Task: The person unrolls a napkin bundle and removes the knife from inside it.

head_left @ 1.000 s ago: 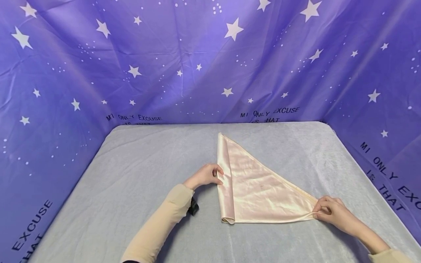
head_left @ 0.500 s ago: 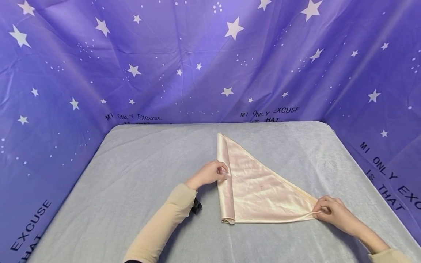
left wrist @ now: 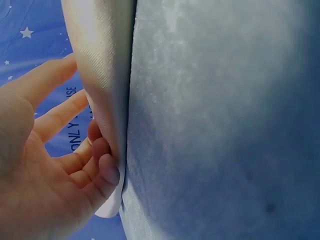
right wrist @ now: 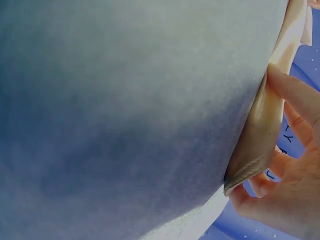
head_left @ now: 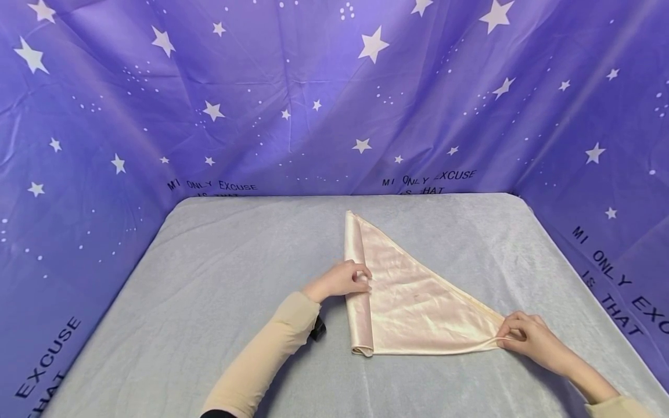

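Probably light, soft and slippery, the cloth [head_left: 418, 313] on the bench [head_left: 235, 244] is best held at its roll [head_left: 359, 328], where the left hand [head_left: 341, 279] rests loosely, and right corner [head_left: 491, 337], which the right hand [head_left: 536, 342] pinches.

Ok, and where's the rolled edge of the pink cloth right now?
In the head view, the rolled edge is at the left of the pink cloth, under the left hand, opposite the corner pinched by the right hand.
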Demonstrator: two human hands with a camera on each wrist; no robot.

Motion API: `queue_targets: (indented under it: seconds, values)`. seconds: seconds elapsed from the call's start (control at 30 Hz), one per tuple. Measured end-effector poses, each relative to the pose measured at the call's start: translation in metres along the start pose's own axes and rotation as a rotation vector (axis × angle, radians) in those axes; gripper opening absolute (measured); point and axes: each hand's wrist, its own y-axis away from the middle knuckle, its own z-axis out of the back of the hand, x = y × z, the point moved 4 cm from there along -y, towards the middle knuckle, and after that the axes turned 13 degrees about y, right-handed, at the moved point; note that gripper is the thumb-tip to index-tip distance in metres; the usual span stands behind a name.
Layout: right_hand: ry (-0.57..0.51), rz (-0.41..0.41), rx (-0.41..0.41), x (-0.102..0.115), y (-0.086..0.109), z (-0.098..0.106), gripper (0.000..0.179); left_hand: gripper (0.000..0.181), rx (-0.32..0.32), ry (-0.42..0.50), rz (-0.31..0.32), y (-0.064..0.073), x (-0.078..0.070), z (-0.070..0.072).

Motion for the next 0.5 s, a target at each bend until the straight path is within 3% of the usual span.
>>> queue_targets:
  seconds: [0.3,0.5]
  values:
    - [0.005,0.019,-0.009,0.0001,0.0000,0.0010,0.029,0.029,0.044,-0.023,0.066,-0.0029,0.0048,-0.0065]
    - [0.007,0.013,-0.008,0.0003,0.0001,0.0018,0.029,0.029,0.076,-0.086,0.115,-0.0075,0.0061,-0.0094]
